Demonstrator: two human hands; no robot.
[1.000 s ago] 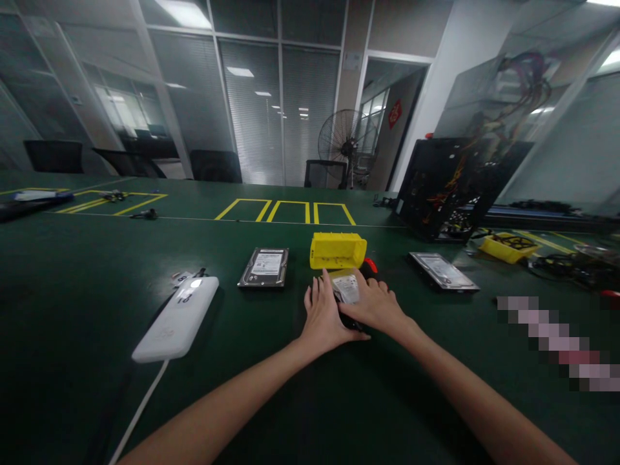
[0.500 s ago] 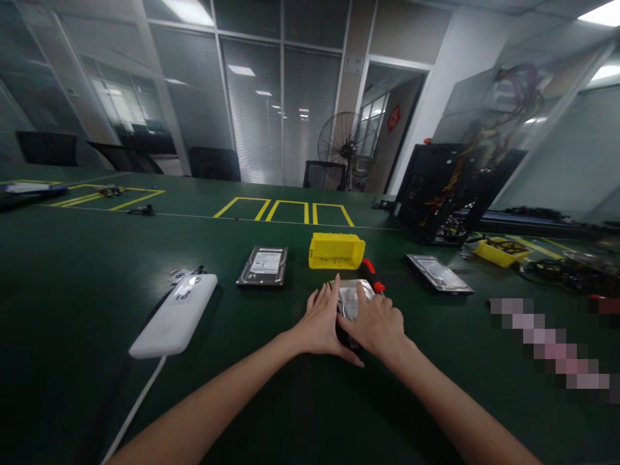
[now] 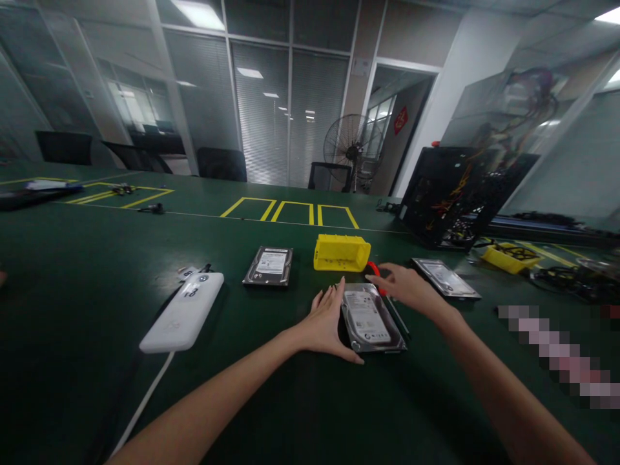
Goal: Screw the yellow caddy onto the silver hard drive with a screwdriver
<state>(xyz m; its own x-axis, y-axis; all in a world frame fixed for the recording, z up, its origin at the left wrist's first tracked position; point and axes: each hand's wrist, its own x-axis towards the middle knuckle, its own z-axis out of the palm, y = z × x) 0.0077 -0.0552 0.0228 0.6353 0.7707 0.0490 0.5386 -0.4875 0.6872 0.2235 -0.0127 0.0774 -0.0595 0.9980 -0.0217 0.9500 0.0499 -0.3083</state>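
A hard drive (image 3: 367, 316) with a silver label face lies flat in front of me, slightly turned. My left hand (image 3: 325, 323) is open at its left side, fingers stretched along that edge and thumb spread below the near left corner. Just beyond the drive's far right corner, my right hand (image 3: 411, 289) has its fingers apart over the red and black handle of a screwdriver (image 3: 376, 274). The tool's shaft runs along the drive's right side. Whether the fingertips touch the handle is hard to tell.
Behind the drive stands a yellow bin (image 3: 341, 252). Other hard drives lie left (image 3: 268, 265) and right (image 3: 446, 278). A white power bank (image 3: 184, 310) with a cable is at left. An open computer case (image 3: 436, 197) and another yellow bin (image 3: 511, 257) stand at right.
My right hand has left the hard drive and moved right and up to the screwdriver handle, uncovering the drive's label. The left hand stays at the drive's left edge.
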